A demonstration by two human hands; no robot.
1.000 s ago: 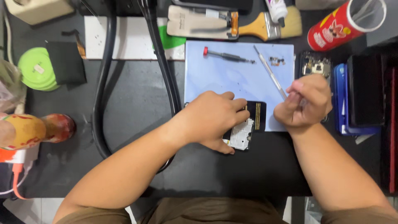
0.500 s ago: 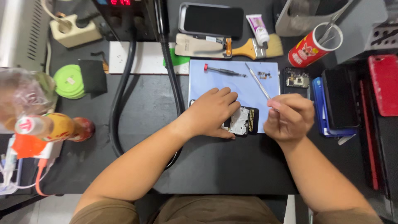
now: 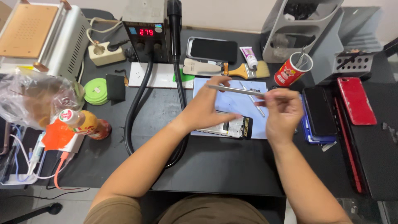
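A thin metal tool (image 3: 237, 90) is held level above the light blue mat (image 3: 253, 113). My right hand (image 3: 282, 113) pinches its right end. My left hand (image 3: 207, 107) is raised over the mat, its fingertips closed on the tool's left end. Below the hands an opened phone (image 3: 236, 126) with a black end lies on the mat's near edge, partly hidden by my left thumb. Another slim metal tool (image 3: 258, 107) lies on the mat between the hands.
A hot-air station (image 3: 149, 31) with a red display stands at the back, its black hose (image 3: 134, 112) looping across the dark table. A red can (image 3: 292, 68), a brush (image 3: 245, 70), dark phones (image 3: 319, 110) and a red phone (image 3: 354, 99) lie right. A bottle (image 3: 85, 123) and green discs (image 3: 96, 91) are left.
My left hand has lifted off the opened phone and come up to the tool. My right hand has raised the tool to level. The camera view has tilted up and back.
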